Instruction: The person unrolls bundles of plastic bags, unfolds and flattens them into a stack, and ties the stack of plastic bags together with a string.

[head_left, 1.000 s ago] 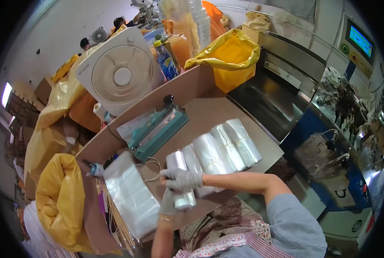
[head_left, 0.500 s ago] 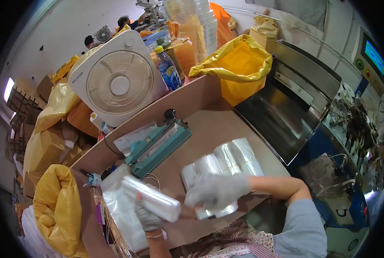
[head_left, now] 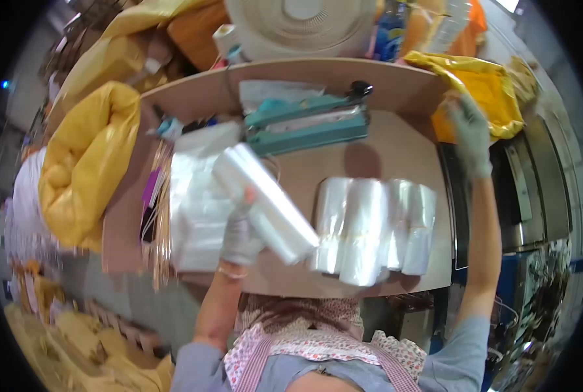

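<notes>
My left hand, in a pale grey glove, is closed around a rolled bundle of clear plastic bags, tilted above the table. Beneath it lies a flat stack of clear plastic bags. Several more rolled bundles lie side by side to its right, a thin band around some of them. My right hand, also gloved, is at the near side of the yellow sack, its fingers smeared by motion. Whether it holds anything does not show.
A teal bag sealer with a black knob lies at the back of the walled brown table. Behind the wall are a white fan and a blue bottle. Another yellow sack stands left, a metal machine right.
My right hand has gone from the rolled bundles to the yellow sack at far right. My left hand still holds its bundle. The view has turned and tipped downward.
</notes>
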Tool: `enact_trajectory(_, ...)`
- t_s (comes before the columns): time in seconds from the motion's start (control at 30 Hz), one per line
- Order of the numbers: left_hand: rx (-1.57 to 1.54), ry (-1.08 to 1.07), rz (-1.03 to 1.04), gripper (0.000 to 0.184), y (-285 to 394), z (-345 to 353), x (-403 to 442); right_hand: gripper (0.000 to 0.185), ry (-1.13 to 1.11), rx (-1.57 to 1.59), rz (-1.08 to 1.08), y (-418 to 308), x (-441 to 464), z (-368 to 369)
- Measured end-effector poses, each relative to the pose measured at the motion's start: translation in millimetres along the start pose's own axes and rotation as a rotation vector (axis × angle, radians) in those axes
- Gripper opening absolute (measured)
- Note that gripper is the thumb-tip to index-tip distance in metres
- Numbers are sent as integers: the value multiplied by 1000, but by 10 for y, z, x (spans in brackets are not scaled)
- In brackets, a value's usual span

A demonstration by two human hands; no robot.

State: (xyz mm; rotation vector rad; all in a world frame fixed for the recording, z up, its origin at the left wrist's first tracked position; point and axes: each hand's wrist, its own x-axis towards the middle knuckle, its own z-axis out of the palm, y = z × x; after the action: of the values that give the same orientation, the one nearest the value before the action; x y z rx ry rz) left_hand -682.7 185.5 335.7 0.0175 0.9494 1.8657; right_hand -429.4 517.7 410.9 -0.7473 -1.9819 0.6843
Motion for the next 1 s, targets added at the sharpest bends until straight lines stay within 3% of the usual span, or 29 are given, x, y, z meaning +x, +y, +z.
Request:
enact_trajectory(0.07, -48, -77, -24, 67, -61, 1, 14, 27, -451, 390, 246, -713, -604, 514)
enact_trajectory(0.1, -63, -86, -36, 67, -112, -39, 19, 34, -545, 309, 98, -761, -943, 834)
enact_trajectory(0.13, -60, -86, -51, 67, -130, -18, -51, 39, -624, 384, 84, -795, -1277, 1123)
enact_trajectory(0.17, -77, -117, -110, 69, -113, 39, -135, 41, -755, 400, 285, -1181, -1382, 1192)
enact_trajectory(0.23, -96, -149, -173, 70, -122, -5, -252, 43, -800, 903, 598, -1361, -1606, 1438)
enact_trajectory(0.33, -34, -125, -42, 73, -185, -232, -387, 47, -757, 956, 754, -1525, -1825, 1516)
enact_trajectory(0.37, -3, -117, -35, 75, -191, -269, -446, 47, -766, 955, 756, -1566, -1884, 1534)
enact_trajectory(0.47, 51, -49, -47, 80, -257, -382, -583, 41, -775, 570, 469, -1589, -2136, 1673)
enact_trajectory(0.63, 119, -77, 25, 94, -460, -501, -746, 51, -743, 784, 545, -1677, -2420, 1812)
enact_trajectory(0.73, 185, -55, 111, 83, -424, -475, -952, 49, -726, 689, 508, -1752, -2455, 1815)
enact_trajectory(0.8, 386, -53, 261, 62, -323, -461, -1023, 44, -677, -142, 307, -1953, -2281, 1676)
enact_trajectory(0.83, 378, -44, 259, 62, -315, -497, -1013, 54, -628, -124, 200, -1981, -2227, 1641)
enact_trajectory(0.9, 445, -78, 273, 48, -335, -585, -994, 56, -679, -249, 192, -2115, -2136, 1545)
enact_trajectory(0.93, 471, -21, 161, 38, -339, -650, -1007, 56, -690, -255, 186, -2055, -2172, 1540)
enact_trajectory(0.97, 460, -17, 165, 38, -331, -674, -1021, 56, -625, -128, 193, -1941, -2226, 1548)
enact_trajectory(1.0, 260, -45, 126, 36, -331, -694, -1036, 56, -560, -3, 203, -1876, -2260, 1540)
